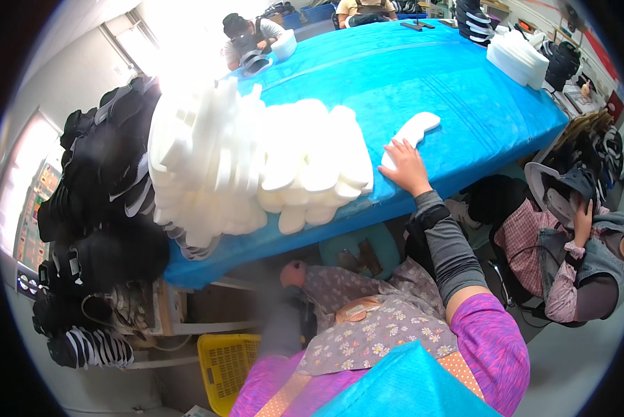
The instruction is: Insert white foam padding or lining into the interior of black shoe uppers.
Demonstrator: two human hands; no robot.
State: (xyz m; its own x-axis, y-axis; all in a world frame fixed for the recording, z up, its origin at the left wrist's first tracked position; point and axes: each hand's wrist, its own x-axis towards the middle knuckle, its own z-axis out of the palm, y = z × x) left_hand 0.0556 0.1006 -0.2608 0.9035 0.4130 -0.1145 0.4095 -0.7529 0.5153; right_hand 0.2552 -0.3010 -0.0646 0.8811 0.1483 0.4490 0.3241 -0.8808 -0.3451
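We cannot see our left hand (293,273) well: it is blurry, low by our flowered apron (367,326), under the edge of the table, and we cannot tell if its fingers are apart or together. The big pile of white foam shoe-sole pieces (256,163) is washed out by bright light at its top, so its far side is hard to make out. The stacks of black shoe tops (100,208) on the left are dark and partly cut off.

Our right arm in its grey sleeve (447,247) reaches up and forward. Our right hand (403,167) lies flat, fingers spread, pressing on the near end of one long white foam sole piece (416,132). That piece lies on the blue cloth-covered table (430,76), just right of the big pile.
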